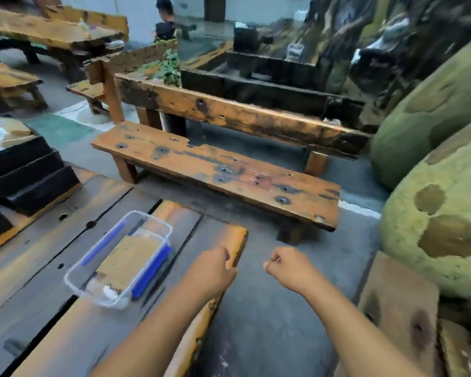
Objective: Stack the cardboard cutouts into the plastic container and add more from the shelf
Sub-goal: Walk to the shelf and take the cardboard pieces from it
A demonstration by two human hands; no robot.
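Note:
A clear plastic container (72, 273) with blue side clips sits on the wooden table at lower left. A stack of brown cardboard cutouts (128, 258) lies flat inside it. My left hand (211, 269) hovers just right of the container, near the table's edge, fingers curled with nothing in them. My right hand (288, 266) is held over the floor further right, also curled into a loose fist and empty. More cardboard pieces (11, 133) lie on a black stepped shelf (25, 170) at the far left.
A low wooden bench (218, 172) stands ahead, with a taller dark-stained one (242, 115) behind it. Large green rounded shapes (441, 219) fill the right side. A wooden block (400, 303) sits at lower right. A person (165, 21) is in the far background.

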